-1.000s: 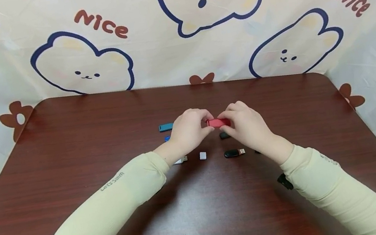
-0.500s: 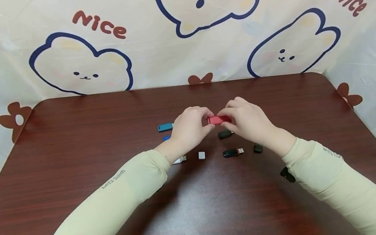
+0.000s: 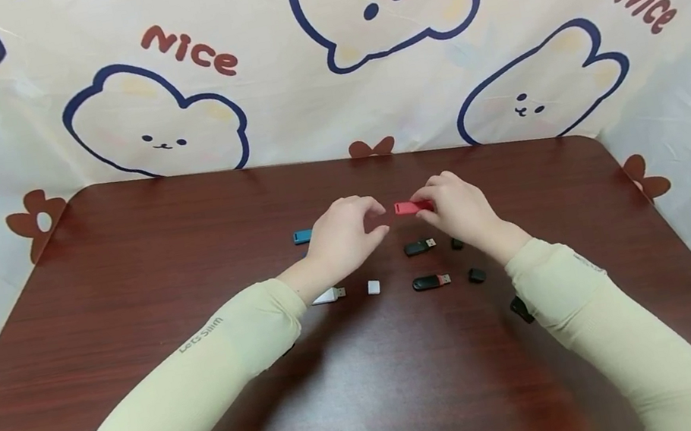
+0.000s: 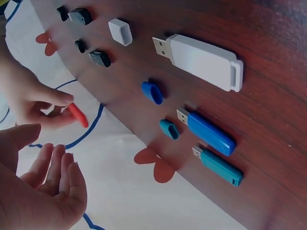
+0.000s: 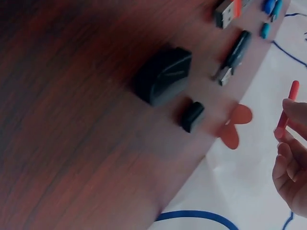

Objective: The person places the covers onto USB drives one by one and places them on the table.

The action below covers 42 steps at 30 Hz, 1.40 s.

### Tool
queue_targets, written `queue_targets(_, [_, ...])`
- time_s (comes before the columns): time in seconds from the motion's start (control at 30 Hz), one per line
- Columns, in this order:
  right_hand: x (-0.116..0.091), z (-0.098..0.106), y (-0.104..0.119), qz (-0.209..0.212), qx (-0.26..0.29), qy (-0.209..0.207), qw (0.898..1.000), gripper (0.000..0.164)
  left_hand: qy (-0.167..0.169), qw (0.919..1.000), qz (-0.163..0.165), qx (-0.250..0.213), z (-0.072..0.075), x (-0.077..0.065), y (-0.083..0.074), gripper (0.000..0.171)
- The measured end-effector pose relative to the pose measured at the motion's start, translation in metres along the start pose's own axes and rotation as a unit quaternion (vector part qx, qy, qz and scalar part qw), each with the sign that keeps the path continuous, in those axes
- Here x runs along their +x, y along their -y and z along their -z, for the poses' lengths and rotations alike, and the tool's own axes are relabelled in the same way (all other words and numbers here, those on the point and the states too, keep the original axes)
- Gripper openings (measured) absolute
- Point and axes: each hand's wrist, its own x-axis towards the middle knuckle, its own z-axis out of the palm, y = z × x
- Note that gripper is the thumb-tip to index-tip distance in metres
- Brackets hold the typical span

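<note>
Between the thumb and fingers of my right hand (image 3: pixel 462 214) a red USB stick (image 3: pixel 404 208) is pinched, its slotted end pointing left. It also shows as a thin red bar (image 5: pixel 294 88) in the right wrist view. My left hand (image 3: pixel 347 237) hovers just left of it, thumb and fingers apart around nothing. Below the hands lie a black USB stick (image 3: pixel 419 247) and a black-and-red USB stick (image 3: pixel 428 282), plugs bare. Their black caps (image 3: pixel 477 275) sit to the right. The red stick's far end is hidden by my right fingers.
In the left wrist view, a white USB stick (image 4: pixel 204 61), a blue USB stick (image 4: pixel 211 133) and a teal USB stick (image 4: pixel 220 166) lie uncapped. Near their plugs are a white cap (image 4: pixel 120 32), a blue cap (image 4: pixel 152 92) and a teal cap (image 4: pixel 169 129). A patterned curtain (image 3: pixel 291 102) borders the table.
My left hand has let go of the red USB stick. My right hand has carried it slightly right and away from me, opening a gap between the hands.
</note>
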Motion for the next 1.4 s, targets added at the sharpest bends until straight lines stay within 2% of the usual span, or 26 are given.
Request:
queue_targets(0.3, [0.016,-0.015,-0.010,-0.024,0.000,0.057,0.998,0.022,0.002,1.0000,0.004,-0.002,0.000,-0.001,0.001,0.027])
queue_targets(0.57, [0.020,-0.027,-0.014,-0.038,-0.006,0.096,0.995,0.023,0.006,1.0000,0.000,-0.005,-0.001,-0.001,0.002,0.026])
queue_targets(1.17, [0.022,-0.032,-0.015,-0.069,0.000,0.144,0.987,0.027,0.018,0.9998,0.003,0.002,-0.004,-0.003,0.004,0.023])
queue_targets(1.4, [0.020,-0.032,-0.015,-0.072,0.009,0.144,0.987,0.029,0.035,0.9994,0.006,0.005,-0.008,-0.002,0.002,0.022])
